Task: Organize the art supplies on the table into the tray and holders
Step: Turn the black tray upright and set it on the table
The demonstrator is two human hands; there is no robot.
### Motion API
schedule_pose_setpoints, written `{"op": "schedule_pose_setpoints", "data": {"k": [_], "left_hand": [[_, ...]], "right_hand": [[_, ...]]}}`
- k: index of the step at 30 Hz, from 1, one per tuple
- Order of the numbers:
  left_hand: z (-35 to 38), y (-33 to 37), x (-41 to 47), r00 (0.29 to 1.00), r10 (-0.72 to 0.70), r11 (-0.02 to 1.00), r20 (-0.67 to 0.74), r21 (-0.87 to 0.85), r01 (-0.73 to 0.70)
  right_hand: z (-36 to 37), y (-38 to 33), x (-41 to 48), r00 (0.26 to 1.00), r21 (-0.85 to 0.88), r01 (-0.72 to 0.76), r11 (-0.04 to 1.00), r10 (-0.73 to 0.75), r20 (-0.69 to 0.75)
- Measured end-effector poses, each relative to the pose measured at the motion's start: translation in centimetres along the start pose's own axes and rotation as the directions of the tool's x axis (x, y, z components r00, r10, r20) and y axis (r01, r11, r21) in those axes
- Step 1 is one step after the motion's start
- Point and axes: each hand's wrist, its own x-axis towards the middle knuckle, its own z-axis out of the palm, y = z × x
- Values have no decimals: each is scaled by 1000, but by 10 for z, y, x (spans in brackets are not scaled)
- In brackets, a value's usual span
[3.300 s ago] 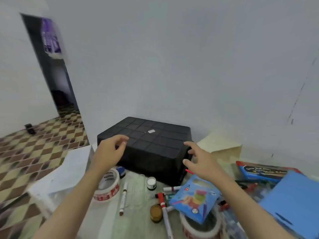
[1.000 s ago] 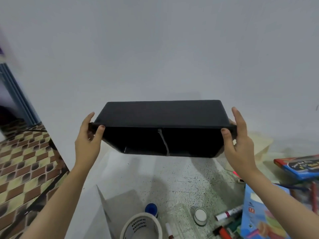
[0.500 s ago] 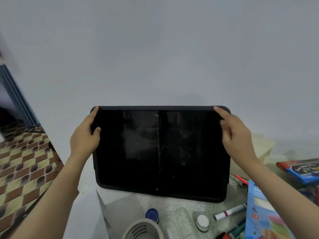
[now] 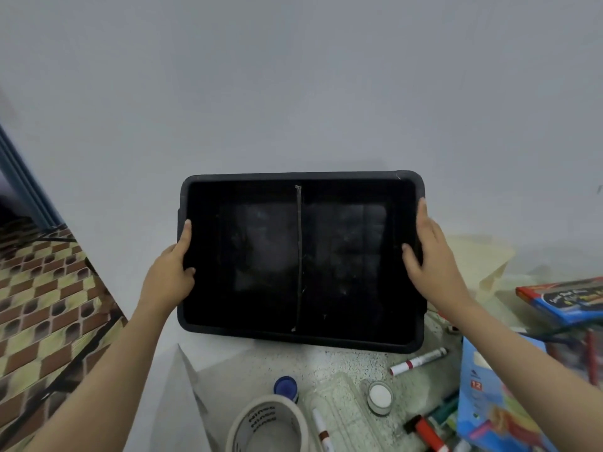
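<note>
Holding the tray [image 4: 293,177] by its two short sides, I see it tipped up so its open side faces me, over the far edge of the worktop [image 4: 342,360] by the wall. A thin divider [image 4: 298,256] splits it into two compartments, both dark inside. I cannot tell whether its lower rim touches the worktop.

My left grip [image 4: 169,272] clamps the left side, thumb curled over the rim into the tray and a finger lying up along the edge. My right grip [image 4: 430,265] clamps the right side the same way, thumb inside, fingers along the outside.

Below the tray, toward the near edge, lie a tape roll [image 4: 267,425], a blue-capped jar [image 4: 286,386] just behind it, a white-lidded jar [image 4: 379,397] and a marker [image 4: 417,362] with a red band. A blue box [image 4: 489,412] sits toward the near right corner, and a book [image 4: 564,301] lies at the right edge. Cream paper [image 4: 473,259] lies behind my right grip.
</note>
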Motion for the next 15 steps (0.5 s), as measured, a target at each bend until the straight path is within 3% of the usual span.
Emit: {"op": "schedule_pose_setpoints", "data": {"k": [6, 15], "left_hand": [[-5, 3, 1, 1000, 14, 1000, 21, -2, -14], [-5, 3, 5, 996, -50, 997, 79, 64, 45]], "right_hand": [[-3, 4, 9, 1000, -12, -9, 1000, 9, 10], [-10, 9, 11, 960, -33, -222, 974, 225, 169]]}}
